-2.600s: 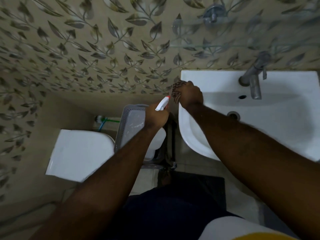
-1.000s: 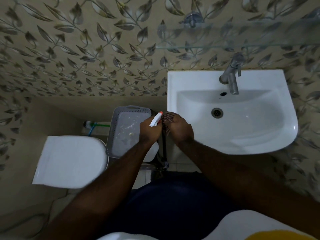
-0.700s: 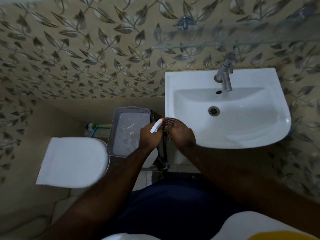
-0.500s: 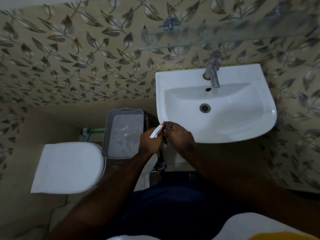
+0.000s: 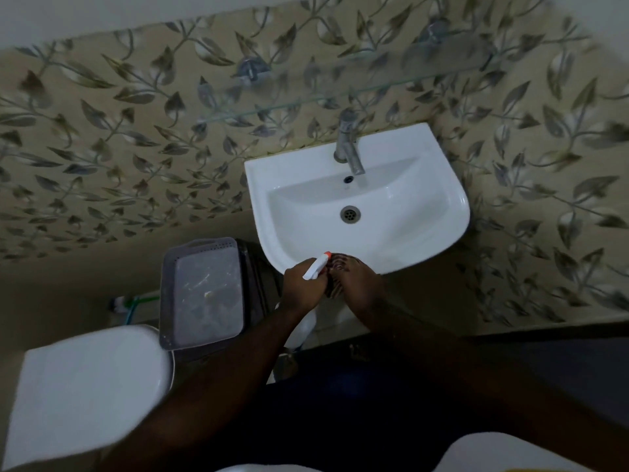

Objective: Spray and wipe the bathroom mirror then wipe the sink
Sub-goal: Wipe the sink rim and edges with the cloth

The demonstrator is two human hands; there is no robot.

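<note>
Nearest to us, our two forearms reach out over dark clothing and meet just in front of the sink (image 5: 439,233), right at its near rim. Our left hand (image 5: 303,284) is closed around the neck of the sprayer (image 5: 316,269): its white head with the orange tip pokes out above the knuckles and points toward the sink's rim, while the pale bottle body hangs down below the wrist. Our right hand (image 5: 360,284) sits tight against the left one, fingers curled over a dark patterned cloth (image 5: 335,277), of which only a bunched bit shows between the two hands, touching the sprayer's tip. Both hands hover at the sink's front edge, slightly left of its middle, not inside the bowl. Left of the sink and lower down sits a grey basket (image 5: 204,291) with a perforated rim, some small scraps lying in it. Further left again, the white toilet (image 5: 88,390) fills the near corner, lid down. In the sink, the bowl looks bare and white, with the drain (image 5: 350,213) in the centre and the metal tap (image 5: 349,144) standing at its far rim. Above the sink, a glass shelf (image 5: 306,100) runs along the leaf-patterned wall (image 5: 119,131), held by two metal brackets. The mirror is out of our view.
</note>
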